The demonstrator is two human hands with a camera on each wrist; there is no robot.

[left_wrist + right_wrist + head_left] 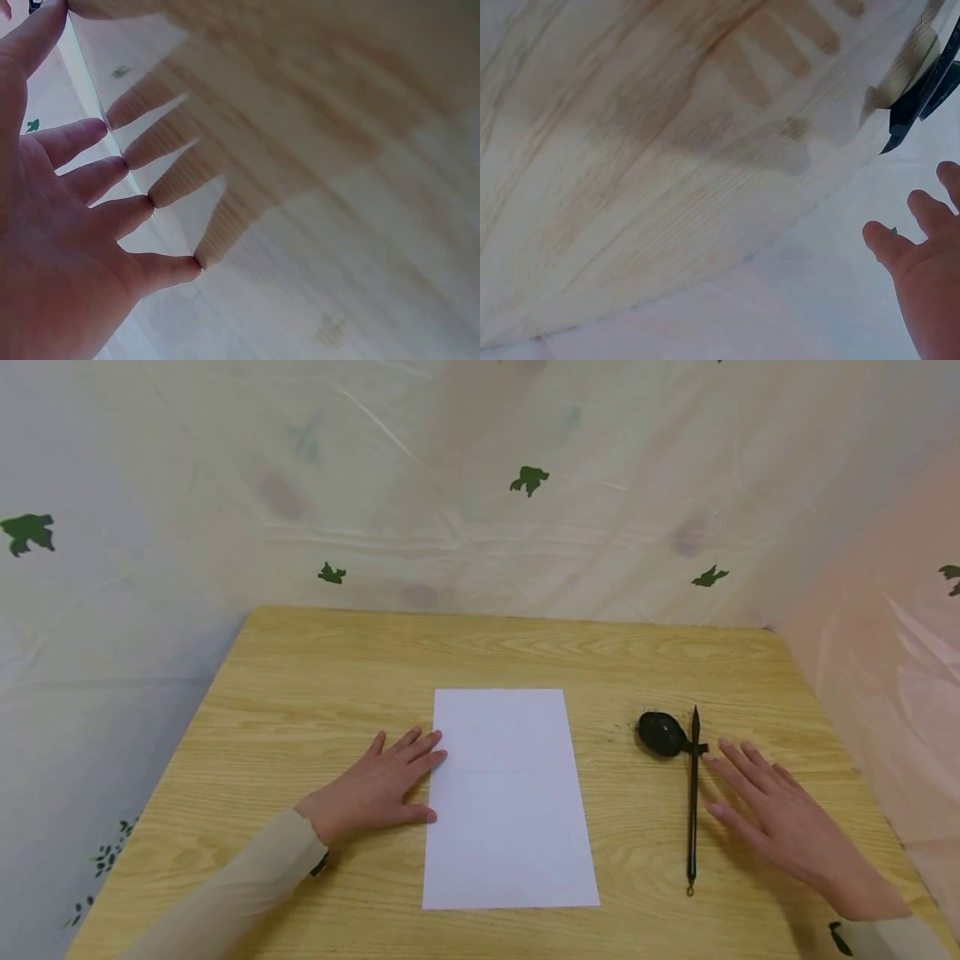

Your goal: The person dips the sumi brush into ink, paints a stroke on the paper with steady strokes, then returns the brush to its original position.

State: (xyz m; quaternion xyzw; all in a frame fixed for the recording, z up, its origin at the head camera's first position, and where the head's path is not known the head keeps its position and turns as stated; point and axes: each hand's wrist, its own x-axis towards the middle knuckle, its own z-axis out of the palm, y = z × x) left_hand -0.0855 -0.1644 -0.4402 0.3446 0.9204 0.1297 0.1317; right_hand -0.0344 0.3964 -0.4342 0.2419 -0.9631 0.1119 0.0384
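Note:
A blank white sheet of paper point(510, 810) lies upright-wise on the wooden table. My left hand point(375, 789) is spread beside it, fingertips and thumb tip at its left edge; in the left wrist view the fingertips rest on the surface. On the right lies a black spoon-shaped dish point(660, 734) with a rounded bowl. Across its short handle rests a slim dark brush point(692, 827), pointed tip away from me and a small loop at the near end. My right hand point(787, 827) is just right of the brush, fingers extended and holding nothing.
The table point(330, 677) has a pale wood grain. Small dark specks surround the dish's bowl. Cloth sheets point(450, 510) printed with green birds hang behind the table and along both sides.

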